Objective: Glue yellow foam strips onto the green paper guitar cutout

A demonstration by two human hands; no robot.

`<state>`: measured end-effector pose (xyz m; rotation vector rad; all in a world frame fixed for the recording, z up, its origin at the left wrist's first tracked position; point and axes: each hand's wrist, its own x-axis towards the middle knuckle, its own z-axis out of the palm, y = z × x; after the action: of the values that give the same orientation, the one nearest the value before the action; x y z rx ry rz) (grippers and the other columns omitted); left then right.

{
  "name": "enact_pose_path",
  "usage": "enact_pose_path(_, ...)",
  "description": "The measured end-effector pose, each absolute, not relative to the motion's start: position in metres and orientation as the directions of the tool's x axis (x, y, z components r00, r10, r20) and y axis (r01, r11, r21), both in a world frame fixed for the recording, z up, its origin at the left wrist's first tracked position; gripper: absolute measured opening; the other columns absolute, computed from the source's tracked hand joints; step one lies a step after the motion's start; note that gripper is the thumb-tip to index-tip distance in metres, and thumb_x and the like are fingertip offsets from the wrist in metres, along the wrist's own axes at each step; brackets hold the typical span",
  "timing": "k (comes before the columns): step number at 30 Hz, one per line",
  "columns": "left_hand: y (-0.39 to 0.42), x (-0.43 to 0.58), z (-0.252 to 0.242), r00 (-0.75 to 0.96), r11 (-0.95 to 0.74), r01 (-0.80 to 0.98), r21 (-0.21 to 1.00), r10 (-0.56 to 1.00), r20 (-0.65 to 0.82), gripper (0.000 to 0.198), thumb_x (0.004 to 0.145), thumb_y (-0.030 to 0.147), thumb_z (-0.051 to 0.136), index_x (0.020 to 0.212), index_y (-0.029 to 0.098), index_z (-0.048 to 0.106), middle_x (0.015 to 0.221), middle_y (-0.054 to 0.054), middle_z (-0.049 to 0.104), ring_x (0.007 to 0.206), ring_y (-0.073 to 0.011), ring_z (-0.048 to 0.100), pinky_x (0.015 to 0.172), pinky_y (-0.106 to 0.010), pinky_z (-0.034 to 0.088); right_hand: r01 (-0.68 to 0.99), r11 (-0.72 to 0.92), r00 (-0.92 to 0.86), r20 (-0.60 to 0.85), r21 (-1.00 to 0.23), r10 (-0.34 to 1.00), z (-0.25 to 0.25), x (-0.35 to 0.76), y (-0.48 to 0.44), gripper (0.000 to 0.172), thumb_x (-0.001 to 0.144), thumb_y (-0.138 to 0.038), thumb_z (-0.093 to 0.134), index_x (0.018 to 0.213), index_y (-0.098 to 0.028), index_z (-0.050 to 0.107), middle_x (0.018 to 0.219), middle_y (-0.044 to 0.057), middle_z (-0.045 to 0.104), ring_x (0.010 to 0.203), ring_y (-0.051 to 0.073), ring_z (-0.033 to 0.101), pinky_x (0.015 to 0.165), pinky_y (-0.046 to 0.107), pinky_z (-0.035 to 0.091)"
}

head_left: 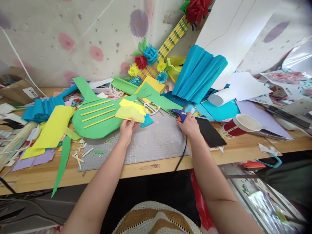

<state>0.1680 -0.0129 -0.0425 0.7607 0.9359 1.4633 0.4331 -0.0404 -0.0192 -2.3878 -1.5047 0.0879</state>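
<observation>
A piece of yellow paper [129, 113] is held above the eleven-o'clock part of a grey cutting mat [156, 143], its lower edge pinched between the closed thumb and fingers of the left hand [127, 131]. At two o'clock from the mat's middle, a blue glue gun [179, 113] is gripped by the curled right hand [190, 126]. Scissors [151, 108] are laid at twelve o'clock, and a green guitar-shaped cutout [102, 128], striped with yellow strips, is spread at ten. The wooden worktop [170, 165] is strewn with paper and scraps; a paper cup [240, 125] is stood at three o'clock. Beyond, at twelve, paper flowers [151, 55] are massed before a wall [92, 26] patterned with pink and purple blooms.
</observation>
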Motion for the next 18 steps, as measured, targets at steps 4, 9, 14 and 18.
enact_pose_path(4,-0.016,0.164,-0.041,-0.037,0.043,-0.427,0.903,0.997,-0.064,0.031,0.060,0.029,0.076,0.080,0.016,0.056,0.074,0.001,0.064,0.067,-0.0118,0.063,0.079,-0.037,0.053,0.841,-0.376,0.471,0.187,-0.388,0.862,-0.033,0.432,-0.040,0.041,0.072,-0.024,0.049,0.110,-0.010,0.037,0.098,0.020,0.055,0.092,0.031,0.054,0.079,0.042,0.039)
enact_pose_path(9,-0.016,0.161,-0.038,-0.076,0.018,-0.382,0.924,0.996,-0.051,0.035,0.060,0.021,0.074,0.091,0.019,0.058,0.077,0.000,0.066,0.076,-0.0152,0.065,0.079,-0.034,0.053,0.787,-0.217,0.495,0.381,-0.578,0.781,-0.019,0.436,-0.040,0.039,0.065,-0.026,0.050,0.100,-0.016,0.038,0.099,0.013,0.053,0.089,0.024,0.052,0.075,0.038,0.042)
enact_pose_path(14,-0.014,0.159,-0.039,-0.099,0.009,-0.300,0.954,0.994,-0.041,0.034,0.061,0.023,0.073,0.094,0.019,0.065,0.076,-0.001,0.068,0.073,-0.0160,0.064,0.074,-0.032,0.053,0.499,-0.109,0.516,0.194,-0.860,0.835,-0.003,0.425,-0.026,0.030,0.059,-0.025,0.052,0.087,-0.019,0.045,0.074,0.002,0.054,0.063,0.014,0.050,0.058,0.029,0.041)
enact_pose_path(18,-0.014,0.158,-0.041,-0.091,0.047,-0.286,0.957,0.993,-0.076,0.033,0.059,0.028,0.075,0.090,0.018,0.070,0.087,-0.003,0.071,0.070,-0.0150,0.062,0.068,-0.030,0.053,0.225,-0.033,0.370,0.054,-0.974,0.927,-0.005,0.398,-0.016,0.020,0.057,-0.026,0.055,0.075,-0.019,0.048,0.056,-0.004,0.049,0.051,0.011,0.044,0.049,0.025,0.037)
